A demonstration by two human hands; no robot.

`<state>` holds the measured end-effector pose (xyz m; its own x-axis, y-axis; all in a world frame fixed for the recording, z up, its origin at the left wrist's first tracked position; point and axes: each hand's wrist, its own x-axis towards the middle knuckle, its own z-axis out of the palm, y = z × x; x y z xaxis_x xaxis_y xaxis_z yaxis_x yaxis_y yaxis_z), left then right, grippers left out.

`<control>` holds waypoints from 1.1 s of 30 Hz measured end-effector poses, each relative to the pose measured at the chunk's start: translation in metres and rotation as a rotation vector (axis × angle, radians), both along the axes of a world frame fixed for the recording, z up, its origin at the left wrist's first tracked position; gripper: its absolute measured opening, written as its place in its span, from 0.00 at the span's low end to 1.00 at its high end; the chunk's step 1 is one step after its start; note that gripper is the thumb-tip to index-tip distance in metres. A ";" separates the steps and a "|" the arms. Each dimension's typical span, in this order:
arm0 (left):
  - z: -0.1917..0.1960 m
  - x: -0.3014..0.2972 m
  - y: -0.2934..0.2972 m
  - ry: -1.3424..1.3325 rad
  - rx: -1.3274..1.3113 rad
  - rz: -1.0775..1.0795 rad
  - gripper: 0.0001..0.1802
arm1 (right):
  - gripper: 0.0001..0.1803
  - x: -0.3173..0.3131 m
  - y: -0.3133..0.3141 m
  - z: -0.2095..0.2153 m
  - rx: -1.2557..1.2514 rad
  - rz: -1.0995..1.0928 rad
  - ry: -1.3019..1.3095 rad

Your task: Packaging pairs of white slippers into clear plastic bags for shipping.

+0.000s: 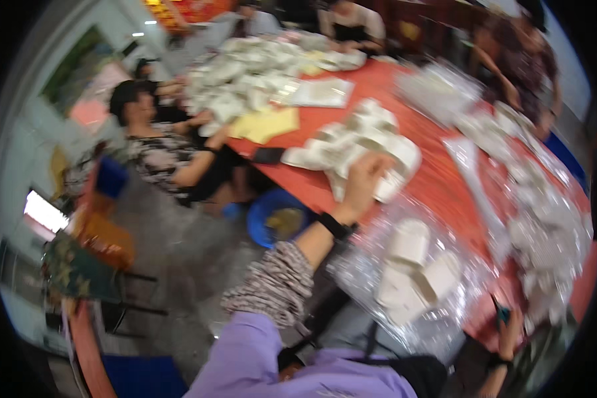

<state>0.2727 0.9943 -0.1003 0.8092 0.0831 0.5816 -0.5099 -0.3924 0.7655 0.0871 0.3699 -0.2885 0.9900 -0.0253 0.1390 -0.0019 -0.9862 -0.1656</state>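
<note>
My left hand (367,178), with a black band at the wrist, reaches over a pile of white slippers (331,142). Its fingers curl together against a white slipper (406,154) at the pile's near right side; motion blurs the exact grip. At the lower right, my right hand (510,333) is closed around a small tool (503,312) with a green body and a dark, narrow tip. Between my hands, two or three white slippers (408,244) lie on clear plastic bags (358,262) right in front of me.
A red-covered table (438,169) carries a large slipper heap (245,73), yellow sheets (265,125) and bagged slippers (544,225). A blue basin (262,222) stands below the left edge. A seated person (162,156) works at the left; others sit around the far side.
</note>
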 end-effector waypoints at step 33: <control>-0.245 -0.169 0.384 0.685 0.143 0.735 0.32 | 0.12 0.081 0.124 0.137 0.520 0.117 -0.028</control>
